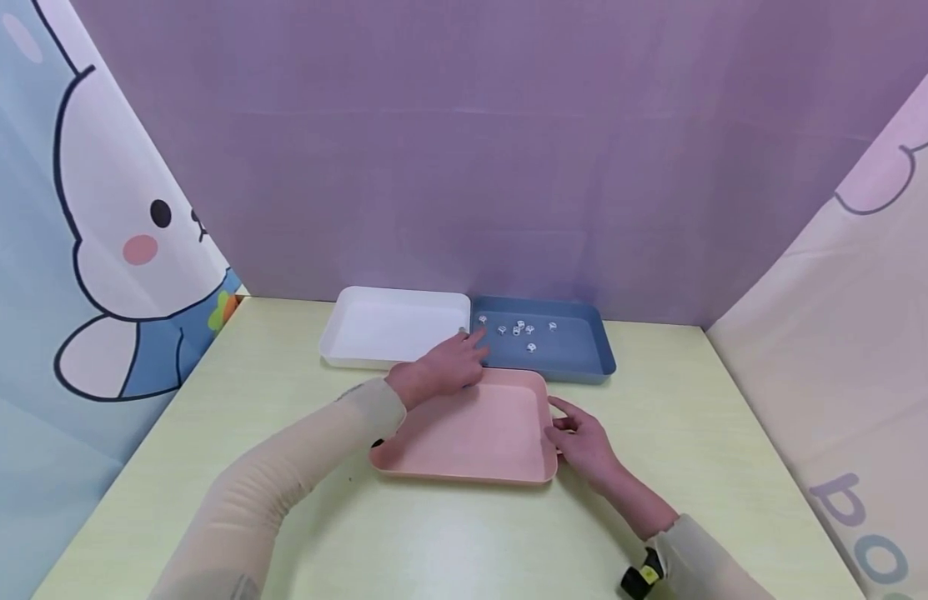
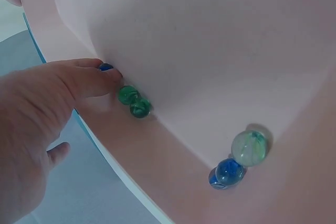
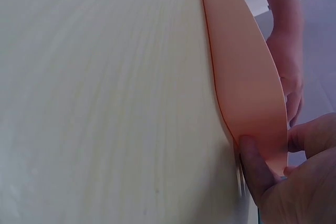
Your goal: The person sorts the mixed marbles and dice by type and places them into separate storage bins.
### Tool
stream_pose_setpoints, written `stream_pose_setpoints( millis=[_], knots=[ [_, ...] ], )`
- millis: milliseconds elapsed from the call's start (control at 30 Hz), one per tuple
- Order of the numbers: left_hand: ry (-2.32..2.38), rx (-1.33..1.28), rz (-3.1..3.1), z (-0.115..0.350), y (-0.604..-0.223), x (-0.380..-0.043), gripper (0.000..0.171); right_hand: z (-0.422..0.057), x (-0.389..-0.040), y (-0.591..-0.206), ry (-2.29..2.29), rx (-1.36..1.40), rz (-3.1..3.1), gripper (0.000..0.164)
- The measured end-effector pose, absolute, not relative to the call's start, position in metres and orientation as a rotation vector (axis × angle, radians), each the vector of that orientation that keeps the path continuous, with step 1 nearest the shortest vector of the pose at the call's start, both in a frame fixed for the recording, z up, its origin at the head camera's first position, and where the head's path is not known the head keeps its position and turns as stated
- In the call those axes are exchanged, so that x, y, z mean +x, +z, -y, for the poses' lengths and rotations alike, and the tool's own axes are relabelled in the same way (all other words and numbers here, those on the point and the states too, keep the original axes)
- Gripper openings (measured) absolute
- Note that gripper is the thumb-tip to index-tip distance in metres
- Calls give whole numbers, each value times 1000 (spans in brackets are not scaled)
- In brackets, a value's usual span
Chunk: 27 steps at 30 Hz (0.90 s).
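Observation:
My left hand (image 1: 452, 364) reaches over the far side of the pink tray (image 1: 501, 425). In the left wrist view its fingertips pinch a blue glass marble (image 2: 105, 66) at the foot of the tray wall. Two green marbles (image 2: 127, 95) lie right beside the fingertips. Farther along, a larger pale marble with green swirls (image 2: 249, 148) sits in the corner with blue marbles (image 2: 230, 171). The hand and forearm hide these marbles in the head view. My right hand (image 1: 588, 443) grips the tray's right wall, with fingers on both sides of it in the right wrist view.
Behind the pink tray stand a white tray (image 1: 396, 321) on the left and a blue-grey tray (image 1: 576, 362) on the right. Several small white dice-like pieces (image 1: 531, 347) with dark marks lie in the blue-grey one. A purple cloth (image 1: 509, 150) hangs behind the table (image 1: 659, 358).

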<state>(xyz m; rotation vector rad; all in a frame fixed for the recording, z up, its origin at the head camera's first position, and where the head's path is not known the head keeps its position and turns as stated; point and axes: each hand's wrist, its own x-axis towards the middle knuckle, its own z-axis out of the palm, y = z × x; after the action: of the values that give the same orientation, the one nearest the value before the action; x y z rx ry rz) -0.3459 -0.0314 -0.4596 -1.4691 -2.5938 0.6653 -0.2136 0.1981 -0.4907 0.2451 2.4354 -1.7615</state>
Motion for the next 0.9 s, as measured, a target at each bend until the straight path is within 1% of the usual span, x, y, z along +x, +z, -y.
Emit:
stream_pose_setpoints(
  millis=[333,467,567,667,900],
  knots=[
    [639,-1478,2534,35,-457,-346,19,-200,-216,-493,-1758,244,-2435,50],
    [556,-1473,2564,39,-454,-347,16,-200,-217,-495,-1769,247,-2427,51],
    [428,-1436,2651,41,-448,-349,10,-199,-219,-495,-1784,242,-2424,51],
    [279,-1379,2735,46,-442,-352,9,-200,-221,-496,-1786,239,-2426,51],
    [12,-1210,2799,62,-435,-366,11,-203,-223,-499,-1787,249,-2431,50]
  ],
)
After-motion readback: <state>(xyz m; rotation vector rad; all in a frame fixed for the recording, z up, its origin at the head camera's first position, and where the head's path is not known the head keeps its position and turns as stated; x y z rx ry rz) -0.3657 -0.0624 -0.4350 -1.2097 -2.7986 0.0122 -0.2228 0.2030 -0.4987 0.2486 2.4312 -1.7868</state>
